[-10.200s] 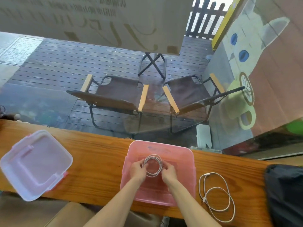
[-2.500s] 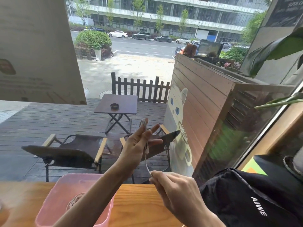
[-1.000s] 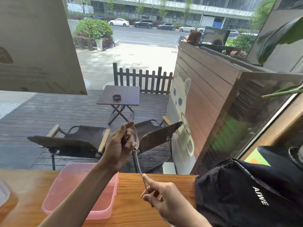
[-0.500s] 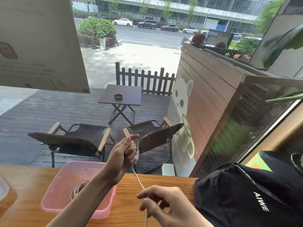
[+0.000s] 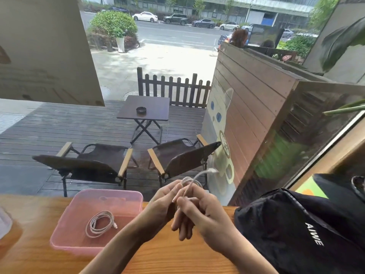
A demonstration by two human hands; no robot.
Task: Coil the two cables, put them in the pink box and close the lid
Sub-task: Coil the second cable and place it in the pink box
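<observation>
The open pink box (image 5: 126,196) stands on the wooden counter at lower left, with one coiled white cable (image 5: 99,224) lying on its floor. Right of the box and above the counter, my left hand (image 5: 165,204) and my right hand (image 5: 203,214) meet around the second white cable (image 5: 192,179). The left hand pinches its loops, the right hand grips the strand beside them. The cable's plug end sticks up and to the right of my fingers. The box's clear lid (image 5: 4,222) shows only as a sliver at the far left edge.
A black bag (image 5: 296,230) with white lettering fills the counter to the right, close to my right hand. The wooden counter (image 5: 158,258) runs along a window; outside are two folding chairs and a small table.
My hands have come together and dropped lower, and the loose strand that hung between them is now gathered into loops. The view has tilted down, showing more of the box.
</observation>
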